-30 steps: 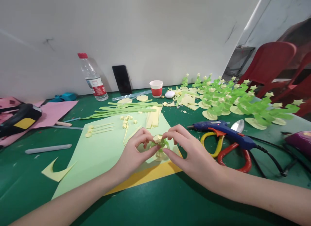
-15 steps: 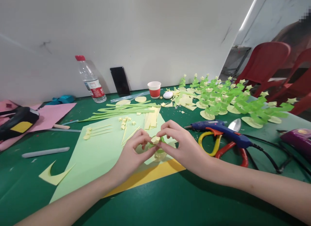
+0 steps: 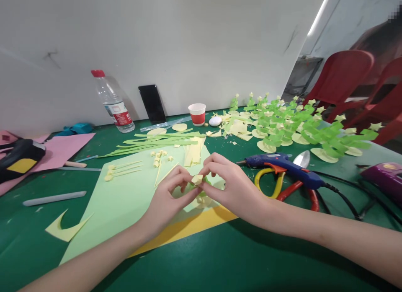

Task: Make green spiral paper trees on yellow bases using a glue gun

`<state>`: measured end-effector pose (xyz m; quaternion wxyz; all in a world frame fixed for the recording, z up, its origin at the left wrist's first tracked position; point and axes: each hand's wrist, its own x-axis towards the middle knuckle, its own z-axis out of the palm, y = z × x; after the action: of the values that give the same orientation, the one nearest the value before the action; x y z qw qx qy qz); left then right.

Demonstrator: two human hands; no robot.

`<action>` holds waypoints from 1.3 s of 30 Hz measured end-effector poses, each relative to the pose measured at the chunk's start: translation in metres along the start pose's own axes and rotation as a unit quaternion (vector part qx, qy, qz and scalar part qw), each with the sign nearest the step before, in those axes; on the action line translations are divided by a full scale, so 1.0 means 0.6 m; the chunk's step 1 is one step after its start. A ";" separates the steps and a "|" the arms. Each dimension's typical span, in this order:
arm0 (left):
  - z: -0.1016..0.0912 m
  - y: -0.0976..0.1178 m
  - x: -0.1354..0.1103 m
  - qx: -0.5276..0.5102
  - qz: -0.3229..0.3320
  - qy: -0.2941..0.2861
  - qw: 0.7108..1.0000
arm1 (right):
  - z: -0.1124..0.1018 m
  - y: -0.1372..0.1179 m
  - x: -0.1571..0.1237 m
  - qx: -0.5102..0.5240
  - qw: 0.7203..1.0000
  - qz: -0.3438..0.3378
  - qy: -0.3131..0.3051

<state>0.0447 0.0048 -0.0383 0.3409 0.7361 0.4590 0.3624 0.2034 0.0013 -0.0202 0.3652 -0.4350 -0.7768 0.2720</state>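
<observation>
Between my two hands stands a small paper tree (image 3: 202, 198) with a green spiral and a pale yellow round base. A pale yellow paper star (image 3: 197, 180) sits at its top. My left hand (image 3: 174, 191) pinches at the star's left side with thumb and forefinger. From the right, my right hand (image 3: 228, 179) pinches the star too, and its fingers partly hide the green strip. Under the tree lies a light green sheet (image 3: 125, 208) over a yellow sheet (image 3: 185, 227). Several small paper stars (image 3: 158, 158) and thin sticks (image 3: 125, 171) rest on the green sheet.
Finished paper trees (image 3: 292, 124) crowd the back right. A blue glue gun (image 3: 285, 168) lies across scissors (image 3: 266, 185) right of my hand. Green strips (image 3: 153, 145), a paper cup (image 3: 197, 115), a phone (image 3: 152, 103) and a bottle (image 3: 116, 107) are behind.
The view has shifted slightly, so most things sit a little further left. Both hands stay at the star on the paper tree, with hardly any change in their grip.
</observation>
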 end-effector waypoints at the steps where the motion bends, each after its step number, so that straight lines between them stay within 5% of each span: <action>1: 0.000 -0.001 0.000 -0.002 -0.001 0.000 1.000 | 0.000 0.000 0.001 0.000 1.000 0.002 -0.002; 39: 0.001 -0.003 0.003 -0.022 0.000 -0.004 1.000 | -0.005 -0.009 0.004 -0.044 0.998 0.030 -0.018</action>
<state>0.0447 0.0069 -0.0397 0.3590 0.7300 0.4495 0.3690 0.2027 0.0015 -0.0136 0.3231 -0.4684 -0.7814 0.2561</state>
